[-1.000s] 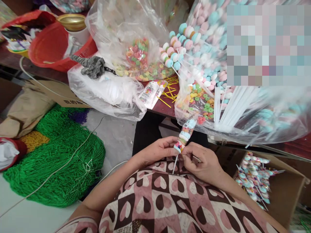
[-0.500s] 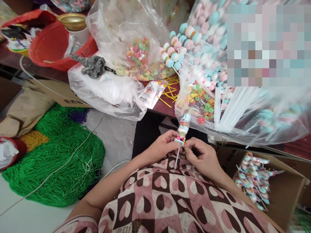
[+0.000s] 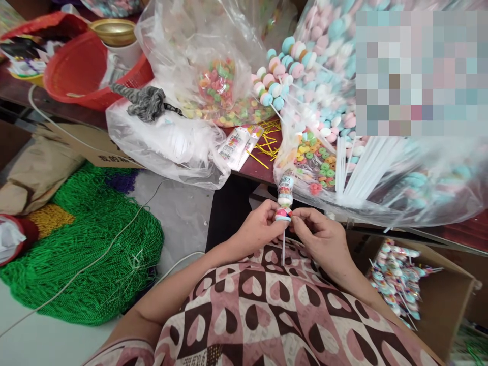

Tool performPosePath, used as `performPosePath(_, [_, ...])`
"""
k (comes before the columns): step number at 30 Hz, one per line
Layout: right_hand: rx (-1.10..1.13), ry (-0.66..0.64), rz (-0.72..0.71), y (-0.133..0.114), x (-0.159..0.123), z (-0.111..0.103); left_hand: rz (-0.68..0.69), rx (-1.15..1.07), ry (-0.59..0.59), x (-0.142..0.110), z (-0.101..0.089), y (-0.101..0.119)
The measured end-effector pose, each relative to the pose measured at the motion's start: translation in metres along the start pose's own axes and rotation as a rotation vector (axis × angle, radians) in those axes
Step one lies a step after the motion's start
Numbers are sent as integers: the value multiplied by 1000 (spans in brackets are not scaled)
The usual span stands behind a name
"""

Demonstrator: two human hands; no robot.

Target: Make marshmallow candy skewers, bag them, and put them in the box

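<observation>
Bags (image 3: 219,38) crowd the dark-red desk (image 3: 253,169); on its near side, the left hand (image 3: 261,221) and right hand (image 3: 324,231) pinch the lower end of the wrapped candy stick (image 3: 284,197); squeezing hard could tear its wrapper (image 3: 285,184).

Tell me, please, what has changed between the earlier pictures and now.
The wrapped marshmallow skewer swung from leaning right to nearly upright in the picture, its top moving left. Both the left hand and the right hand shifted slightly up the picture. Nothing was visibly taken or released; the left hand still holds the skewer. The white sticks and cardboard box stayed put.
</observation>
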State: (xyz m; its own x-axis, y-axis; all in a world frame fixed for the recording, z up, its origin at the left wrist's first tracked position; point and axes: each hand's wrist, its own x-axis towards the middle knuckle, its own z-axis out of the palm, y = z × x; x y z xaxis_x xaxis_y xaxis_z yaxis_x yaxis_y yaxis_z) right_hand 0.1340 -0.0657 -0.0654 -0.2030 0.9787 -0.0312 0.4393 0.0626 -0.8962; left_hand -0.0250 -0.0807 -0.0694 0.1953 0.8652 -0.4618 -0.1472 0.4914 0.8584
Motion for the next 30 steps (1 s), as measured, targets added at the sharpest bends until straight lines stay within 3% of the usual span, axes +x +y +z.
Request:
performPosePath(4, [-44,-11,24,1,2,1,-1,32,7,0,1,-3])
performPosePath(8, [-301,71,-213,7,1,4,25,144,92,2,2,-8])
performPosePath(10, [-344,70,-265,8,0,5,40,187,120,3,2,-10])
performPosePath(13, [-182,4,-79,7,1,3,52,132,109,3,2,-10])
performPosePath(15, [-4,-16,81,4,0,0,30,-21,-12,2,1,-8])
performPosePath(17, [130,-1,149,1,-1,-2,-28,-198,-172,0,-2,-7])
performPosePath(20, [215,-11,145,1,-4,-3,-97,-341,-259,-1,-7,-8])
performPosePath(25, [140,-40,87,6,-7,1,-95,-370,-210,3,-7,-17])
performPosePath(30, [-21,-39,-25,10,-5,1,-98,-298,-132,4,-1,-12])
